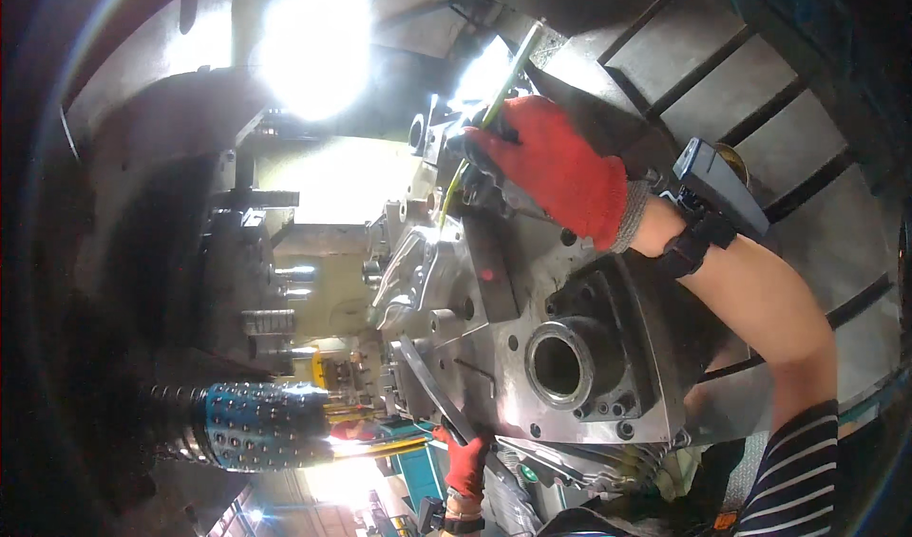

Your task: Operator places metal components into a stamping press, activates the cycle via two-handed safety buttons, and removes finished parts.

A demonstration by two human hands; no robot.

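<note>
My right hand (551, 162), in a red glove with dark fingertips, is closed around a thin yellow-green rod (516, 70). The rod slants down past the fingers, its lower end close to the shiny metal parts of a large steel die (508, 399). Lower in the view, my left hand (464, 463), also red-gloved, is closed on a long flat grey bar (429, 382). That bar runs along the edge of the die. Glare and distance blur the left fingers. A thick round bushing (556, 366) stands out from the die between my two hands.
A blue ball-studded guide post (266, 428) juts in at the lower left. A small hex key (475, 372) lies on the die. Slotted grey plates (708, 72) stretch along the upper right. A bright lamp (316, 51) glares at the top.
</note>
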